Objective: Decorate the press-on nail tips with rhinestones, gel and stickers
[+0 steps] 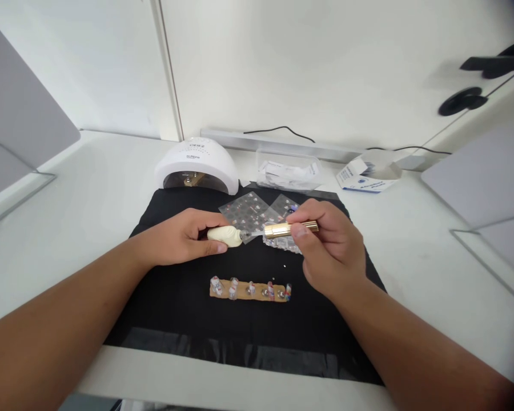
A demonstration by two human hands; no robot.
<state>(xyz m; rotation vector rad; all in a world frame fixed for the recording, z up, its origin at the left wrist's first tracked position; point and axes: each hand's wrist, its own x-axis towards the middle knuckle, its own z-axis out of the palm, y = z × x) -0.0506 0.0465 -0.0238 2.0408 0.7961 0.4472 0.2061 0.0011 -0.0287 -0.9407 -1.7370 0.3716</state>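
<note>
Up front, clear box (289,171) of packets (282,170).

The left hand (184,237) grips a cream bottle (225,235) lying sideways above the black mat (167,319). The right hand (329,245) holds a gold cap (289,229), its thin tip seemingly at the bottle's mouth. A cardboard strip (251,290) of small nail tips lies nearer, a white lamp (197,165) behind.

Cream bottle (225,235) lying sideways, neck toward right, above black mat (175,308) centre. Gold cap (289,229) with thin brush, horizontal, just right of bottle neck.
</note>
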